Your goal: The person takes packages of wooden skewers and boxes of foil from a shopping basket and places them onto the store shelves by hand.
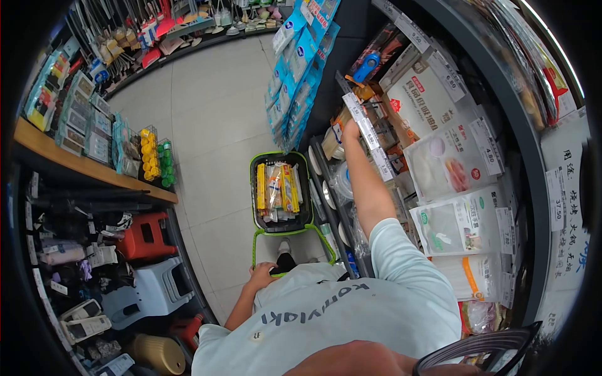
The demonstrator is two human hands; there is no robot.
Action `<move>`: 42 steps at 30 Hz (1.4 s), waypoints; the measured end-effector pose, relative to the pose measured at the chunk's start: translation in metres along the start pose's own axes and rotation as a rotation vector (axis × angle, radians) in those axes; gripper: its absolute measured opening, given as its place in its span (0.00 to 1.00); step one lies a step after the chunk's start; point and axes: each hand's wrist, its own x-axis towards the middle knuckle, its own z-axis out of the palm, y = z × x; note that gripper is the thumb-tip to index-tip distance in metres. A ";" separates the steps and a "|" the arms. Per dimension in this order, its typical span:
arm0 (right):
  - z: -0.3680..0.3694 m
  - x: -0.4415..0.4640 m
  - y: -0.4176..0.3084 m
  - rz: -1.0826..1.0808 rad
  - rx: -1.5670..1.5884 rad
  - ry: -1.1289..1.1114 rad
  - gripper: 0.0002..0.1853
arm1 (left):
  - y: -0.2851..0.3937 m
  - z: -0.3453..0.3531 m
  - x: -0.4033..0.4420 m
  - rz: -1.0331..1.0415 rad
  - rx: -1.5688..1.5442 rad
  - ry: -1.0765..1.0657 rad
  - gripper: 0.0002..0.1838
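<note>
My left hand (262, 274) is low beside my body, closed on the green handle (330, 249) of a shopping basket. The black and green basket (253, 188) stands on the floor ahead of me. Inside it lie yellow and clear packaged goods (279, 188). My right arm stretches out to the shelf on the right. The right hand (350, 130) is at the shelf edge, partly behind a strip of price labels (367, 135). Its fingers are hidden, so any hold is not visible. Orange and brown packages (364, 94) and a blue item (367, 66) are close to it.
Plastic-wrapped glove packs (453, 161) and a food-bag pack (420, 100) line the right shelf. Blue hanging packets (295, 75) are at the shelf end. On the left are plastic stools (147, 235) and a wooden-edged shelf (94, 160). A tiled aisle (207, 106) runs ahead.
</note>
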 end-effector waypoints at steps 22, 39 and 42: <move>-0.012 0.024 -0.003 0.316 -0.115 0.207 0.27 | 0.005 -0.001 0.012 -0.039 -0.021 -0.091 0.28; -0.011 0.008 0.029 -0.157 -0.785 0.112 0.29 | 0.004 0.000 0.017 -0.011 -0.048 -0.083 0.26; -0.027 0.013 0.028 -0.336 -0.715 0.140 0.26 | 0.003 0.001 0.015 -0.009 -0.039 -0.078 0.25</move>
